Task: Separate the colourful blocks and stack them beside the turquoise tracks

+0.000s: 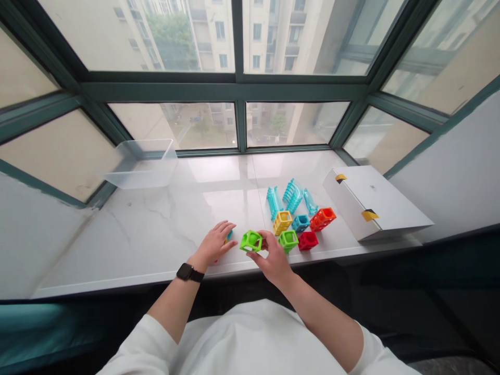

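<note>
My right hand (pixel 274 260) holds a bright green openwork cube block (pixel 250 241) between thumb and fingers, above the front of the white sill. To its left, my left hand (pixel 214 242), with a black watch (pixel 189 272) on the wrist, curves around a small group of building blocks (pixel 228 236). Only bits of blue, yellow and red show past the fingers; most of those blocks are hidden. Just right of my right hand stands another green block (pixel 288 240). Close by are a red block (pixel 308 240), a yellow one (pixel 282 222) and a blue one (pixel 300 223).
An orange-red block (pixel 323 219) lies at the right of the cluster. Behind are translucent turquoise track pieces (pixel 292 195). A white box (pixel 375 200) with yellow-black tape stands at the right, a clear plastic bin (pixel 144 169) at the back left. Windows border the marble-patterned sill (pixel 164 224).
</note>
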A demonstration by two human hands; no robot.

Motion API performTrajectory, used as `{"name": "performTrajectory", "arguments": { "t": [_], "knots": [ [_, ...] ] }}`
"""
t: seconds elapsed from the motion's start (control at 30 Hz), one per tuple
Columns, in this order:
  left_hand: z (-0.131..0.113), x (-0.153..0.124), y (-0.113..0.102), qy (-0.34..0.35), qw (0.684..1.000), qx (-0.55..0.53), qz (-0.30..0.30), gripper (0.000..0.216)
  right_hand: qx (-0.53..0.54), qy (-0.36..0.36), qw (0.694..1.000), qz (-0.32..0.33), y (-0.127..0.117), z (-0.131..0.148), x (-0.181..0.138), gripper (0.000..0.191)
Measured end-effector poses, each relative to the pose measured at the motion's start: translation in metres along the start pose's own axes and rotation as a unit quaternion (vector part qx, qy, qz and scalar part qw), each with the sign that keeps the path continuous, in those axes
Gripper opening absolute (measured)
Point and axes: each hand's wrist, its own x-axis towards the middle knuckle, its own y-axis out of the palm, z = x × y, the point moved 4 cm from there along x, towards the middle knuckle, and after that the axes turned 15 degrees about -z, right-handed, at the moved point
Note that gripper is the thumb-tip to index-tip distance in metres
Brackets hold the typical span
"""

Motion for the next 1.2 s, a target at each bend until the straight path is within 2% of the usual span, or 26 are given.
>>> {"name": "performTrajectory", "arguments": {
  "t": [0.1, 0.17, 0.27, 0.37, 0.47, 0.57, 0.77, 0.97, 1.1, 1.2],
  "knots": [
    [-0.005, 0.006, -0.011, -0.005, 0.999, 0.012, -0.035, 0.047, 0.053, -0.002, 0.998, -0.030, -0.025, 0.022, 0.001, 0.052],
    [-0.021, 0.009, -0.024, -0.004, 0.996, 0.004, -0.088, 0.044, 0.080, -0.003, 0.996, -0.049, -0.039, 0.031, 0.003, 0.056],
    [-0.066, 0.010, -0.052, 0.008, 0.979, -0.062, -0.194, 0.038, 0.093, -0.006, 0.993, -0.070, -0.054, 0.038, 0.007, 0.056],
    [-0.123, 0.007, -0.079, 0.044, 0.954, -0.141, -0.261, 0.037, 0.100, -0.013, 0.992, -0.074, -0.061, 0.043, 0.010, 0.054],
    [-0.171, 0.008, -0.095, 0.092, 0.944, -0.158, -0.275, 0.034, 0.102, -0.025, 0.992, -0.070, -0.061, 0.048, 0.011, 0.053],
    [-0.198, 0.011, -0.101, 0.117, 0.944, -0.146, -0.270, 0.028, 0.097, -0.047, 0.992, -0.065, -0.061, 0.053, 0.011, 0.052],
    [-0.208, 0.013, -0.099, 0.098, 0.952, -0.132, -0.259, 0.019, 0.027, -0.131, 0.987, -0.088, -0.068, 0.059, 0.007, 0.050],
    [-0.209, 0.012, -0.091, 0.087, 0.967, -0.105, -0.214, 0.025, -0.031, -0.211, 0.974, -0.075, -0.077, 0.064, 0.009, 0.045],
    [-0.212, 0.014, -0.087, 0.084, 0.976, -0.114, -0.167, 0.035, -0.032, -0.233, 0.971, -0.046, -0.083, 0.066, 0.010, 0.048],
    [-0.214, 0.015, -0.085, 0.075, 0.973, -0.168, -0.137, 0.039, -0.009, -0.218, 0.975, -0.033, -0.086, 0.062, 0.009, 0.053]
  ]
}}
